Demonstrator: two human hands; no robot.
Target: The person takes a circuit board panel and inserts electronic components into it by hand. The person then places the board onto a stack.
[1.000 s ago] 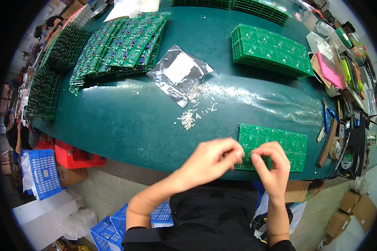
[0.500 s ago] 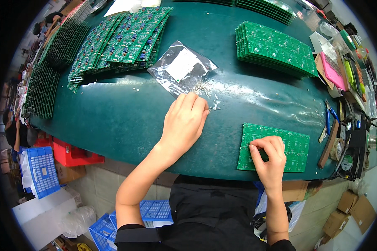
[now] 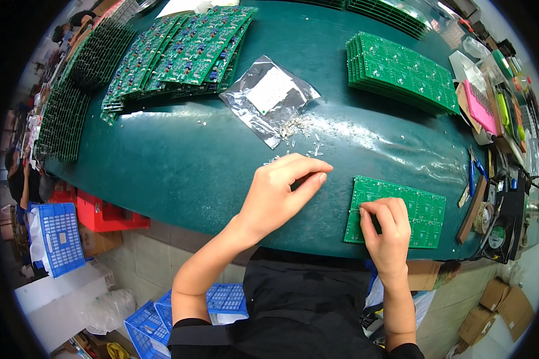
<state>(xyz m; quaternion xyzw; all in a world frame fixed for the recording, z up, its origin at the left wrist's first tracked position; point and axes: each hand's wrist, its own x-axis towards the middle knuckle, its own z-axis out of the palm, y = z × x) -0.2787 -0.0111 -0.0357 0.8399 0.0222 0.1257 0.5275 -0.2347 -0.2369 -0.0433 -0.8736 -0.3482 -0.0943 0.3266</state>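
Observation:
A green circuit board (image 3: 426, 207) lies flat near the table's front edge. My right hand (image 3: 387, 230) rests over its left part, thumb and forefinger pinched together close to the surface; what they hold, if anything, is too small to make out. To the left of the board, my left hand (image 3: 284, 191) hovers above the table with thumb and forefinger tips closed together, and nothing I can name shows between them. Beyond it, small pale parts with thin legs (image 3: 296, 125) lie in a loose heap beside a clear plastic bag (image 3: 245, 102) with a white label. A few are scattered nearer my left hand.
Stacked bare green boards (image 3: 401, 72) stand at the back right, populated boards (image 3: 203, 51) at the back left. Racked boards (image 3: 63, 122) line the left edge. Blue-handled pliers (image 3: 473, 170) and a wooden strip (image 3: 473, 209) lie at the right. Blue crates (image 3: 63, 239) stand below the table.
My left hand has drawn back from the loose parts and moved right, toward the board. My right hand stays over the board in nearly the same pinch.

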